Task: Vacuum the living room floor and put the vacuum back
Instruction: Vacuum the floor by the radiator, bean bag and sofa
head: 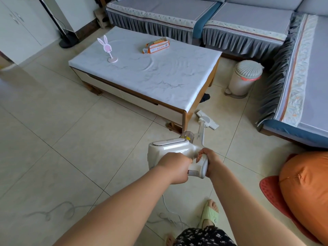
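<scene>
Both our left hand [174, 166] and right hand [211, 161] clamp the white plastic corded stick vacuum [174, 150]; its floor head [207, 119] works beside the marble-topped coffee table [142, 71], so we judge vacuuming unfinished, storage pending.

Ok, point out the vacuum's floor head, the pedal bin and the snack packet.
floor head [208, 120], head view, its white top.
pedal bin [248, 68], head view, the ribbed lid.
snack packet [157, 45], head view, its orange side.

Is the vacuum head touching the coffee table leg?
Apart. The head view shows the vacuum head flat on the tiles to the right of the table leg, with a strip of bare floor between them.
</scene>
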`<state>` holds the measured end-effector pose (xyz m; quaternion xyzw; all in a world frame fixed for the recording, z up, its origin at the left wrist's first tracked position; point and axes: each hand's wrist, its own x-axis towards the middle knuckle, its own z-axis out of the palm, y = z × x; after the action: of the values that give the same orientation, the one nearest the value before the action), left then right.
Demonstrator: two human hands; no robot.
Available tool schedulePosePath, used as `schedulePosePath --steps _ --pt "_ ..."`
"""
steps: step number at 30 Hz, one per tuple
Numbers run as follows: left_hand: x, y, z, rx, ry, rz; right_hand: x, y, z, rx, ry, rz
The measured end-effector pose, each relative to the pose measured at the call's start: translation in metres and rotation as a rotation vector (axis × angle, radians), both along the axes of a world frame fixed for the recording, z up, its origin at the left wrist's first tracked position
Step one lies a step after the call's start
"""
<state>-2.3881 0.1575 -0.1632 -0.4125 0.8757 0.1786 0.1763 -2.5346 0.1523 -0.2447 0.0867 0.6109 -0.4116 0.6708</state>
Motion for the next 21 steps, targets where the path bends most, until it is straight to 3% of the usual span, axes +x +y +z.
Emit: schedulePosePath --steps 21 --pt "-0.125 -0.142 -0.013 0.041 0.065 0.012 -0.132 -0.141 -0.009 0.014 0.061 0.002"
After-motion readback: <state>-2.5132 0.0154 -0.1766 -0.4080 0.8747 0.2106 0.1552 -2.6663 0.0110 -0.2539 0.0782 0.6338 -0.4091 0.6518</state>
